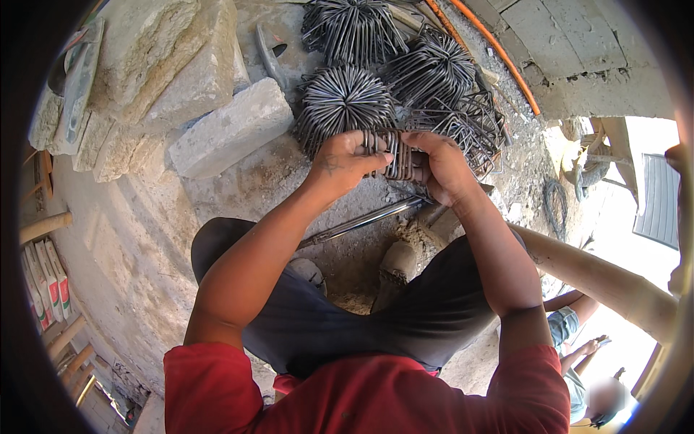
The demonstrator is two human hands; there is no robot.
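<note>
A small row of bent steel rebar stirrups [397,157] spans the space between my two hands, their rods lined up side by side. My left hand [345,160] is closed on the left end of the row, fingers curled through the rods. On the other end, my right hand [442,165] grips with its thumb on top; some of its fingers are hidden. Just beyond the hands stands a round bundle of stirrups [345,101]. Two more bundles, one at the back [354,30] and one to its right [437,64], lie farther off. Looser stirrups [466,123] are heaped beyond my right hand.
Pale stone blocks [231,130] are stacked at the far left. A metal bar [369,220] lies between my knees and the bundles. An orange pipe [499,54] runs along the back right. A thick wooden pole [600,275] crosses at right, with another person [567,325] beyond it.
</note>
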